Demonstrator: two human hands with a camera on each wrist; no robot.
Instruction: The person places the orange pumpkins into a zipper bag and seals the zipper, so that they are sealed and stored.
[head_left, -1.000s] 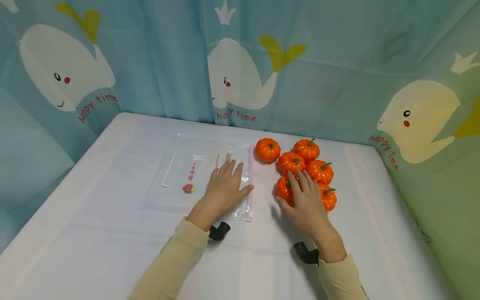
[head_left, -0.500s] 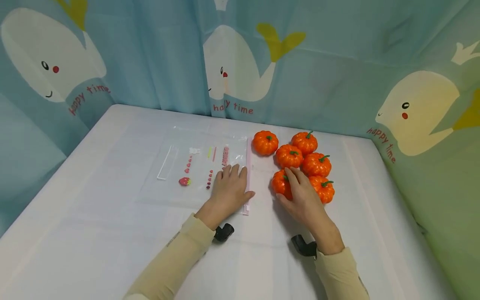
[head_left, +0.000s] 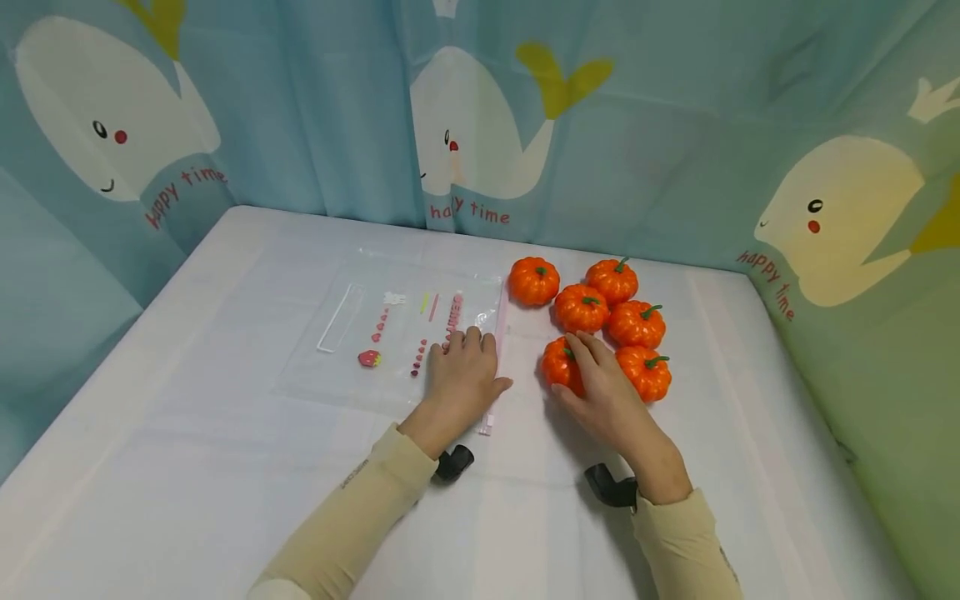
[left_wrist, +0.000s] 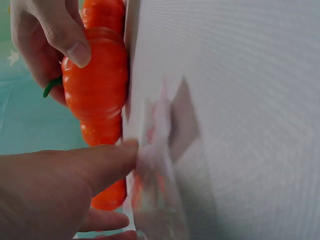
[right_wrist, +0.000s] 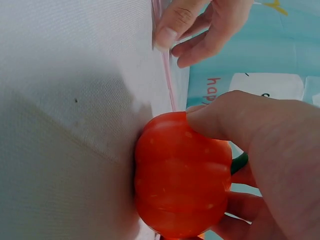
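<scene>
My right hand [head_left: 611, 400] grips a small orange toy pumpkin [head_left: 558, 367] from above. In the right wrist view, the thumb lies on one side of the pumpkin [right_wrist: 182, 175] and the fingers on the far side, around its green stem. The pumpkin sits on the table. My left hand [head_left: 461, 379] rests with relaxed, slightly bent fingers on a clear zip bag [head_left: 330, 387] with a pink zip edge. In the left wrist view, the thumb touches the raised edge of the bag [left_wrist: 157, 185]. Part of the zip edge is hidden under that hand.
Several more orange pumpkins [head_left: 636, 323] stand behind and beside the held one, and one pumpkin [head_left: 534, 281] stands apart near the bag's far corner. The bag bears printed strawberry and bunny pictures. A whale-print curtain [head_left: 660, 167] hangs behind the white table [head_left: 187, 500].
My right hand has lowered and closed its fingers around the near pumpkin. My left hand has slid nearer along the bag with its fingers bending, and the zip edge has shifted slightly.
</scene>
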